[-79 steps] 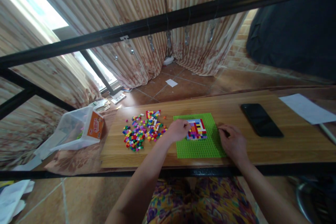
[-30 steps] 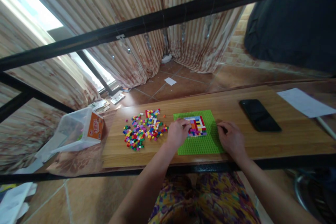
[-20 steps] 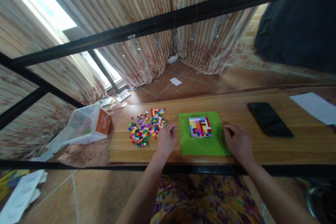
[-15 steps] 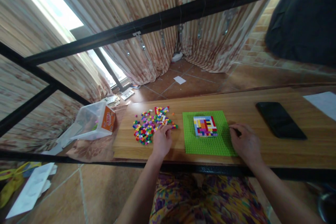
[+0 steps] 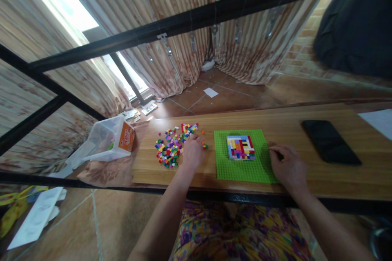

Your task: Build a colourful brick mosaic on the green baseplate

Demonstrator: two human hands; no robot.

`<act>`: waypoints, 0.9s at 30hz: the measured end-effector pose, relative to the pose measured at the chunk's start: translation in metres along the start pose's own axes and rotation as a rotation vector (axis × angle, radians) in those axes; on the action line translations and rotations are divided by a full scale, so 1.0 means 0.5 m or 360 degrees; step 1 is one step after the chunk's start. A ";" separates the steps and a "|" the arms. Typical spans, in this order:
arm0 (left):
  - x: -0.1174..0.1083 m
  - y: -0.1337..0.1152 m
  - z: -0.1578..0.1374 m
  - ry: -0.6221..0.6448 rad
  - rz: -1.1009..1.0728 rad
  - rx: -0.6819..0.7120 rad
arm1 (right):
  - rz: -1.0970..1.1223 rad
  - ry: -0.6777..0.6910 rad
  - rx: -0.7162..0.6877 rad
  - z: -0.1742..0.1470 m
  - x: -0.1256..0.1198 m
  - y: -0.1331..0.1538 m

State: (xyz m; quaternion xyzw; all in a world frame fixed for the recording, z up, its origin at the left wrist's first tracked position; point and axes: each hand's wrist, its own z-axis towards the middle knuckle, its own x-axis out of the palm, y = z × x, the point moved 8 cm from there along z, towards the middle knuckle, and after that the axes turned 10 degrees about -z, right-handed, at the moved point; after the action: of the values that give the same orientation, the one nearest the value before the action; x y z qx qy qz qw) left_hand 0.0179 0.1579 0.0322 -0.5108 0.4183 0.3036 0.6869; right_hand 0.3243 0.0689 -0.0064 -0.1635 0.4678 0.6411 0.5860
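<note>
My left hand (image 5: 193, 154) is over the right side of a pile of small coloured toy bricks (image 5: 169, 151). Its fingers are bent down among the bricks, and whatever lies under their tips is hidden. My right hand (image 5: 288, 167) rests at the right edge of a green studded baseplate (image 5: 239, 173), thumb and forefinger pressed together. I cannot tell whether a small brick or the plate's edge is between them. On the baseplate sits a rectangular block of multicoloured bricks (image 5: 241, 147), framed in light blue, white and red along parts of its border.
A black phone (image 5: 331, 142) lies to the right on the wooden table (image 5: 211, 176), with white paper (image 5: 378, 124) beyond it. Off the table's left end is a clear plastic box (image 5: 105, 140) with an orange label. A black metal bar (image 5: 183, 19) crosses above.
My left hand has moved slightly up and right across the pile, its fingers now curled downward over bricks. My right hand stays by the baseplate's edge. The view has shifted a little.
</note>
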 end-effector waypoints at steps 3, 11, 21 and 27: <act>0.013 0.004 0.018 0.0156 0.0088 0.0124 | -0.0003 -0.0003 0.0000 -0.001 0.000 0.000; 0.039 0.009 0.038 0.0286 0.0227 0.0280 | 0.0034 -0.0024 -0.0033 0.000 -0.002 0.004; 0.032 0.000 0.027 0.0182 0.0323 0.0187 | 0.0076 -0.0011 -0.0009 0.002 -0.003 0.008; 0.006 -0.059 0.010 0.0094 -0.0020 0.0126 | 0.0091 0.0000 -0.0008 0.004 -0.004 0.011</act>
State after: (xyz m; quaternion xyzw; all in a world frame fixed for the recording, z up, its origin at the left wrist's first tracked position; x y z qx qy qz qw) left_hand 0.0453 0.1540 0.0433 -0.4946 0.4470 0.2673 0.6958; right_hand 0.3206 0.0697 -0.0018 -0.1515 0.4706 0.6587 0.5671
